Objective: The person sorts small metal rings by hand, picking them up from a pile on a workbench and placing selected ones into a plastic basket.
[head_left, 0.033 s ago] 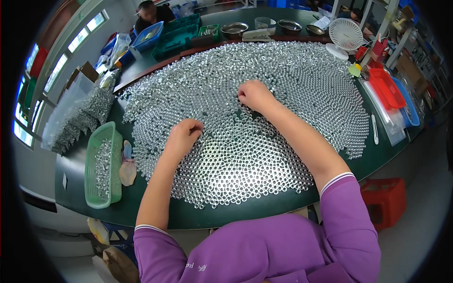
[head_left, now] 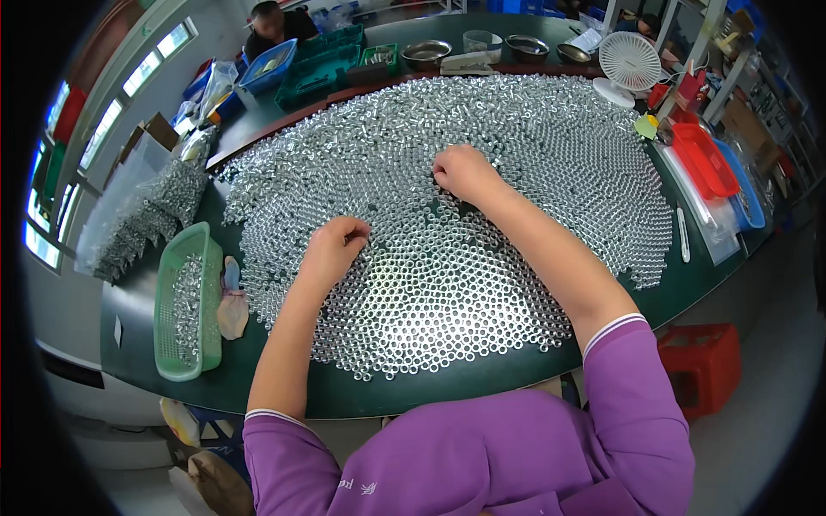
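A broad spread of small shiny metal sleeves point(head_left: 430, 301) covers the middle of the green table. In the near part they stand packed upright, ring ends up; along the far edge they lie loose in a jumbled heap point(head_left: 387, 112). My left hand point(head_left: 331, 251) is over the left-middle of the spread, its fingers bent and drawn toward the thumb. Farther off and to the right, my right hand point(head_left: 465, 174) is curled closed, low over the sleeves near a small gap in them. Whatever either hand's fingertips hold is hidden or too small to make out.
A green basket point(head_left: 215, 301) with metal pieces stands at the left, near filled plastic bags point(head_left: 146, 215). To the right are a white knife-like tool point(head_left: 683, 235), a red tray point(head_left: 704, 162) and a white fan point(head_left: 631, 64). Metal bowls point(head_left: 428, 54) and a person point(head_left: 280, 30) are beyond.
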{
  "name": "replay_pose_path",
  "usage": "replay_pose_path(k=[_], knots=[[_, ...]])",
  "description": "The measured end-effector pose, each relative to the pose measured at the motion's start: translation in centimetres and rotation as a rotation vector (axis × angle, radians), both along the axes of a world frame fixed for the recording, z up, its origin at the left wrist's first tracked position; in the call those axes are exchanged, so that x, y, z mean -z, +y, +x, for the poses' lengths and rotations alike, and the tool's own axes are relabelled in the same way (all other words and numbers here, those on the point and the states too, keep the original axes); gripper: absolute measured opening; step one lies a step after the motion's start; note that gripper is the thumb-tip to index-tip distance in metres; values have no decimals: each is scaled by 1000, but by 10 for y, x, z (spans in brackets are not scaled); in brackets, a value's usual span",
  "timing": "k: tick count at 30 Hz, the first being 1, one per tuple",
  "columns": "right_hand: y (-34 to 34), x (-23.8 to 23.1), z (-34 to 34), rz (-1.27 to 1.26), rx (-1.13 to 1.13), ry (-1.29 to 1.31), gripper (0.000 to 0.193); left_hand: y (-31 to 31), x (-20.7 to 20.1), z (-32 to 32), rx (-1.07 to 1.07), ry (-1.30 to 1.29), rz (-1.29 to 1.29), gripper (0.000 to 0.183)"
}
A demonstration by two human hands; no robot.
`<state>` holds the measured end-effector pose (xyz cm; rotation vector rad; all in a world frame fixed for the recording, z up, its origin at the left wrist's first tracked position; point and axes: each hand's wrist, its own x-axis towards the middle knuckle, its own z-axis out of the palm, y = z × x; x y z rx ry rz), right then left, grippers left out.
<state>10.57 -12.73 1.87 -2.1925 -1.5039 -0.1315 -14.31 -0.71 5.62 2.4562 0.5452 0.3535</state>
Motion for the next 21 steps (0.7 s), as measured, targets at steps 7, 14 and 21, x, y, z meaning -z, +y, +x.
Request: replay_pose_path(k=[7,14,21], knots=[[-14,-2,14,199,15,115,11,-1,-1,-1,65,46,-58,20],[-69,-16,63,153,227,166,13,-10,5,-8,153,-80,44,17],[-72,-14,59,5,99,46,13,-12,6,-7,238,-62,114,13]])
